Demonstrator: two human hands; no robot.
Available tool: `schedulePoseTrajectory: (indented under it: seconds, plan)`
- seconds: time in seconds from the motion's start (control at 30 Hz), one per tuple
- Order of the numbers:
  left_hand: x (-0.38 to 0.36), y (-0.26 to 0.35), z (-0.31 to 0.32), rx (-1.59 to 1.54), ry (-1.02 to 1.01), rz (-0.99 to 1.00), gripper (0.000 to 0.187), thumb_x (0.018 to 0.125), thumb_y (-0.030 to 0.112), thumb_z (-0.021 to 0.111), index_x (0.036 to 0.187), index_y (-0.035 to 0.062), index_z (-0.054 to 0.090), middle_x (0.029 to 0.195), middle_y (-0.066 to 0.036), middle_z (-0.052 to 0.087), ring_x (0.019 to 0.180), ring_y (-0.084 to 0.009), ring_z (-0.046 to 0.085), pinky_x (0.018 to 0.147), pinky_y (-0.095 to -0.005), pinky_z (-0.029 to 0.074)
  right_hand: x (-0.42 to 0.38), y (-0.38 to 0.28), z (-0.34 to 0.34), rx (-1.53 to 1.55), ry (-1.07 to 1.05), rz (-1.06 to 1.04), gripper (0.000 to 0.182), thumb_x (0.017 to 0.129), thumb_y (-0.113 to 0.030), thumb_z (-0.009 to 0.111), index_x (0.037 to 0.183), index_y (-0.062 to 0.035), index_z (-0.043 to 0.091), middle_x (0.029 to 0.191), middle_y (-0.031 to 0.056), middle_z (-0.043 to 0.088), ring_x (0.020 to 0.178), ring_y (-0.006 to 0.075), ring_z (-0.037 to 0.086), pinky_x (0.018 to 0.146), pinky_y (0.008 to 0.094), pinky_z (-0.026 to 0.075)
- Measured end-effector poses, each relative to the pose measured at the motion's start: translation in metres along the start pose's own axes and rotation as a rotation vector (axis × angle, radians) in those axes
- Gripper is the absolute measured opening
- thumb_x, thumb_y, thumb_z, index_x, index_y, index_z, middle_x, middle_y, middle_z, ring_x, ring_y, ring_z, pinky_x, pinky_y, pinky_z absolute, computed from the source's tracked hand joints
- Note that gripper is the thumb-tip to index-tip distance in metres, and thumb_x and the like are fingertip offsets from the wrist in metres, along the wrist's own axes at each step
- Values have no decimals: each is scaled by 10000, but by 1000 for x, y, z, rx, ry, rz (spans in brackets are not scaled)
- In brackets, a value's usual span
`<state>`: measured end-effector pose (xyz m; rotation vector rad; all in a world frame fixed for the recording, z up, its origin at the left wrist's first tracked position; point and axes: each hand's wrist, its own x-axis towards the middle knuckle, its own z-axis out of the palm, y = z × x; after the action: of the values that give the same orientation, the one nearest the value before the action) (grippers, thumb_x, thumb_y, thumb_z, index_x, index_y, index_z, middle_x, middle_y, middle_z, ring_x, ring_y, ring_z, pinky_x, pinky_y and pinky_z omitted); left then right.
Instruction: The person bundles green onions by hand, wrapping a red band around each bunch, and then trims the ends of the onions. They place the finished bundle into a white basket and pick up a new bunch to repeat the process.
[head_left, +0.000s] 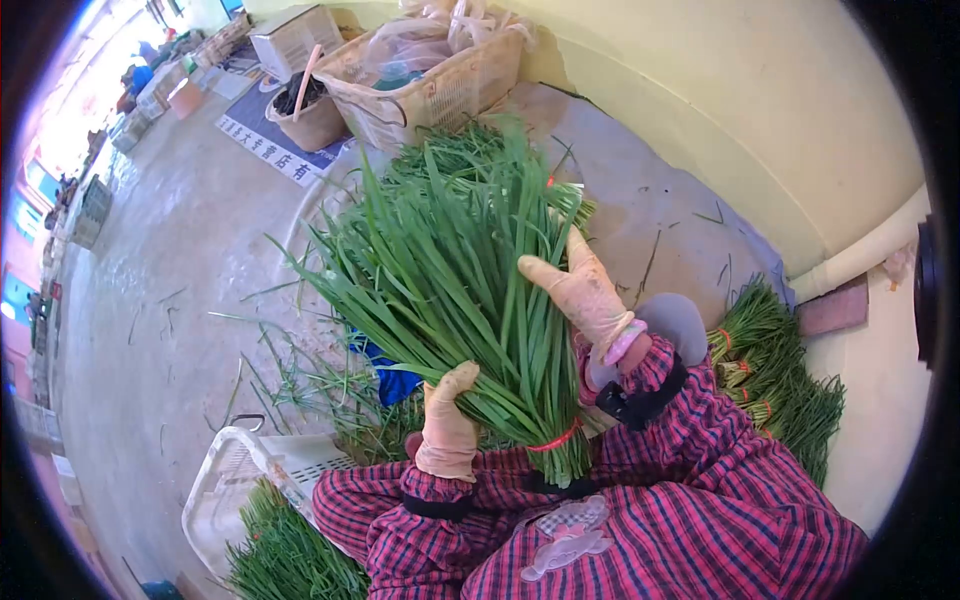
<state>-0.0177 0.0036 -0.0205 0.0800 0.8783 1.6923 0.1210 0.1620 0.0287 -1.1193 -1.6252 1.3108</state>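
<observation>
A large bundle of garlic chives (470, 290) stands tilted over my lap, leaves fanning up and to the left. A red band (555, 438) ties it near its cut ends. My left hand (450, 425), in a pale, soiled glove, grips the lower left side, thumb in front and fingers hidden behind the leaves. Higher on the right side, my right hand (585, 295), in a matching glove, holds the bundle's edge with the thumb against the leaves; its other fingers are partly hidden.
More chives (440, 160) lie on the sheet beyond. Tied bundles (760, 380) are stacked at right by the wall. A white basket (240, 465) with chives (290, 550) stands at left. Behind are a large basket of plastic bags (440, 95) and a small bucket (308, 122). Loose leaves litter the floor.
</observation>
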Motion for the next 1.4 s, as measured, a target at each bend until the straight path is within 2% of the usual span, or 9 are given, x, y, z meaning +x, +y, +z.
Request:
schedulePoseTrajectory:
  seconds: [0.23, 0.47, 0.67, 0.8, 0.87, 0.97, 1.17, 1.27, 1.4]
  plan:
    - [6, 13, 2, -53, 31, -9, 462, 823, 180, 563, 1239, -19, 564, 1167, -152, 644, 1032, -314, 641, 939, -451, 517, -49, -5, -28, -247, 66, -279, 635, 882, -199, 716, 1411, -17, 416, 1305, 165, 506, 1206, 273, 508, 1026, 335, 412]
    - [-9, 30, 40, 103, -7, 195, 451, 895, 214, 584, 1296, 18, 518, 1267, -123, 591, 1154, -291, 575, 1026, -436, 446, -100, 7, 18, -371, -311, -112, 1115, 740, -264, 843, 1533, 12, 109, 1499, 232, 351, 1400, 305, 339, 1142, 358, 296]
    - [-12, 58, 33, 300, -236, 407, 699, 935, 317, 562, 1521, 56, 283, 1463, -140, 424, 1266, -302, 479, 1008, -436, 423, -86, 0, -6, 623, -376, 472, 711, 822, -117, 762, 1434, -36, 410, 1262, 83, 590, 1131, 161, 569, 983, 312, 451]
    - [-17, 84, -10, 31, -388, 277, 475, 946, 293, 527, 1310, -13, 545, 1223, -179, 629, 980, -298, 653, 801, -394, 532, -85, -12, -27, 756, -369, 572, 517, 892, -189, 665, 1352, -38, 486, 1136, 83, 644, 961, 172, 646, 823, 311, 533]
    - [-16, 92, -29, 633, -659, -56, 447, 965, 341, 518, 1176, -39, 623, 1068, -155, 695, 830, -266, 686, 735, -386, 553, -86, -5, -30, 769, -355, 513, 482, 910, -209, 622, 1340, -33, 491, 1102, 90, 654, 924, 180, 658, 794, 319, 548]
    - [-31, 79, 16, 995, -444, -341, 445, 997, 364, 520, 1157, -35, 634, 1035, -125, 707, 794, -226, 694, 702, -342, 559, -84, -3, -38, 838, -376, 532, 531, 893, -193, 628, 1370, -35, 456, 1158, 103, 638, 965, 197, 654, 846, 354, 550]
    - [7, 18, 22, -84, -180, 5, 381, 985, 263, 567, 1239, -22, 564, 1168, -119, 655, 1032, -225, 653, 887, -358, 531, -91, 16, -31, 817, -543, 529, 656, 843, -205, 698, 1410, -33, 417, 1264, 105, 596, 1107, 216, 601, 971, 369, 480]
    - [10, 11, 3, -93, -151, 9, 392, 964, 250, 598, 1230, -35, 561, 1179, -117, 648, 1078, -229, 633, 942, -392, 513, -88, 5, -20, 566, -628, 549, 794, 826, -179, 743, 1482, -29, 321, 1369, 104, 524, 1219, 207, 521, 1051, 357, 398]
    - [8, 12, 15, -34, -165, 99, 338, 921, 89, 614, 1239, -13, 560, 1147, -94, 649, 1030, -211, 641, 930, -375, 520, -74, -14, 1, 342, -502, 61, 973, 841, -172, 749, 1551, -18, 103, 1495, 144, 351, 1352, 198, 366, 1108, 340, 326]
